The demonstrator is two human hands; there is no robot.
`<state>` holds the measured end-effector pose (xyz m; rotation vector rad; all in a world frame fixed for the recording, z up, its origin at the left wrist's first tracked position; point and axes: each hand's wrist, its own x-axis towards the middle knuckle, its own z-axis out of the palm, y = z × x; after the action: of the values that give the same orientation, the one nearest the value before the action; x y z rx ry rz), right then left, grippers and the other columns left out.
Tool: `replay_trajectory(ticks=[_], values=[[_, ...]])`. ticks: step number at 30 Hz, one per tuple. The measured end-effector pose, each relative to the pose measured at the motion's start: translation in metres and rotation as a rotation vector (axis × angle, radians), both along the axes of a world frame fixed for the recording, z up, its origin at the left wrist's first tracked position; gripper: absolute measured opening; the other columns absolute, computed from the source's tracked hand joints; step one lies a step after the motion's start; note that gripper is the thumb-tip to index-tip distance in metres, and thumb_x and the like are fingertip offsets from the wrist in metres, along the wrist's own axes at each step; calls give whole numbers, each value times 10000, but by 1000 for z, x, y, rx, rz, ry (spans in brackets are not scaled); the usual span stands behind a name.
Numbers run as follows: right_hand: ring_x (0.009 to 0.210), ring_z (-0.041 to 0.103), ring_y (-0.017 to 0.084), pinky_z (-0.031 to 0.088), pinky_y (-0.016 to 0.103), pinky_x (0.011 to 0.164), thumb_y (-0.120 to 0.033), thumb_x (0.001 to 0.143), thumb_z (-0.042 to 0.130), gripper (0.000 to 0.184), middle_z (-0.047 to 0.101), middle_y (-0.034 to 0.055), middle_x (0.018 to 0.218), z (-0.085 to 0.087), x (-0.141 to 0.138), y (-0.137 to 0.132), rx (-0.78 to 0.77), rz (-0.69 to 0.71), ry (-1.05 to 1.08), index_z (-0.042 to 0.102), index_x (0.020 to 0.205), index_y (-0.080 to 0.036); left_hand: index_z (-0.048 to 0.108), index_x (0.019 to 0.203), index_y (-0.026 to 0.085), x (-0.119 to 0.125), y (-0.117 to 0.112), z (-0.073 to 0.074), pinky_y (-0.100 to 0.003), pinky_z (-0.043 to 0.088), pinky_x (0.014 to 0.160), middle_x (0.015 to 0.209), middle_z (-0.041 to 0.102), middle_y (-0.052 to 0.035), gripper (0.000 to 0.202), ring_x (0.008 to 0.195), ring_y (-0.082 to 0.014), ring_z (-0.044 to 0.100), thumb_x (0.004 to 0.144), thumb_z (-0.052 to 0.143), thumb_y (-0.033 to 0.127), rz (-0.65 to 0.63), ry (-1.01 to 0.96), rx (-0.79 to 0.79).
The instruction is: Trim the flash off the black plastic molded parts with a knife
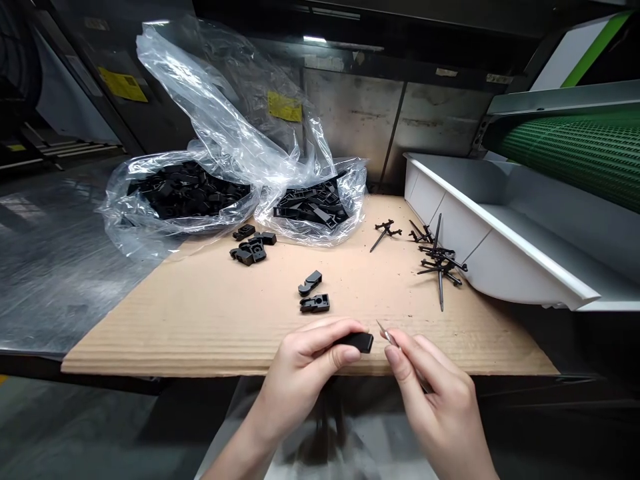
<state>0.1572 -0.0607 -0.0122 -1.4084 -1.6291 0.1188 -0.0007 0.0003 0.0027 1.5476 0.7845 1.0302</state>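
Near the front edge of the cardboard sheet [210, 313], my left hand [315, 357] pinches a small black plastic part [361, 343] between thumb and fingers. My right hand [433, 383] grips a thin pointed metal blade [384, 331], its tip angled up and to the left. The tip sits a short way from the black part's right end, apart from it. Most of the blade's handle is hidden by my fingers. Just beyond my left hand lie two loose black parts, one [315, 303] in front of the other [310, 283].
A small pile of black parts [253, 247] lies farther back. Behind it stand clear plastic bags [117, 213] filled with black pieces. Branched black sprues [441, 267] lie at right, beside a white bin [480, 247]. A green mesh roller [575, 140] overhangs the bin.
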Motion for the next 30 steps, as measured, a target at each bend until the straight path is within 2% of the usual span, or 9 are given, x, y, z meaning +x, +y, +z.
replay_trajectory(ticks=[3,9,13,16,19,22,26,28,30], values=[[795,652,133,513,165,682,-185,830,531,175,664,29,814,3,1,-2,-40,5,119,640,965,-203,719,868,272,0,-1,0,-163,453,790,891,701,29,177,858,-132,617,770,632,152,7,-7,-35],[438,478,66,418,143,409,-311,768,599,286,535,-48,579,11,-13,-4,-212,-41,435,638,1042,-238,705,911,245,2,-2,0,-209,517,683,801,690,-9,156,756,-152,639,821,578,231,-62,-120,-210],[521,529,63,451,133,499,-259,756,615,229,629,-35,712,22,-20,4,-169,58,488,668,977,-275,704,924,237,2,-1,2,-212,498,709,839,682,-21,173,771,-149,617,838,554,228,-94,-77,-137],[600,579,89,466,152,555,-242,776,598,100,636,-17,673,31,-18,15,-238,189,548,692,796,-214,712,889,199,1,0,2,-214,477,698,791,653,-33,190,743,-146,586,850,531,237,-153,-17,-85],[506,558,90,468,179,510,-289,779,601,181,572,-33,519,31,-14,24,-367,263,759,633,650,-166,704,834,136,-1,1,2,-234,471,622,719,614,-52,236,661,-147,559,848,521,284,-223,-15,-168],[489,564,91,490,190,520,-347,790,584,217,567,-41,493,26,-12,25,-357,224,853,601,676,-163,671,886,114,-1,0,1,-209,428,524,706,617,-55,258,560,-110,529,841,530,325,-233,-88,-292],[552,635,130,530,223,550,-290,789,590,130,644,-20,606,22,-14,15,-286,228,675,659,844,-195,587,931,147,3,1,3,-146,322,430,623,586,11,230,475,-56,477,797,601,333,-202,-143,-377],[614,654,140,529,207,562,-177,771,604,113,672,-8,675,20,-14,9,-110,139,457,668,857,-215,545,903,154,6,2,5,-142,344,448,600,568,34,239,481,-56,485,767,638,327,-165,-173,-398],[656,650,130,517,190,595,-56,746,602,242,684,12,742,14,-15,4,171,8,229,661,916,-218,521,911,149,8,3,9,-163,395,488,631,599,17,266,516,-76,529,764,639,336,-129,-188,-420]])
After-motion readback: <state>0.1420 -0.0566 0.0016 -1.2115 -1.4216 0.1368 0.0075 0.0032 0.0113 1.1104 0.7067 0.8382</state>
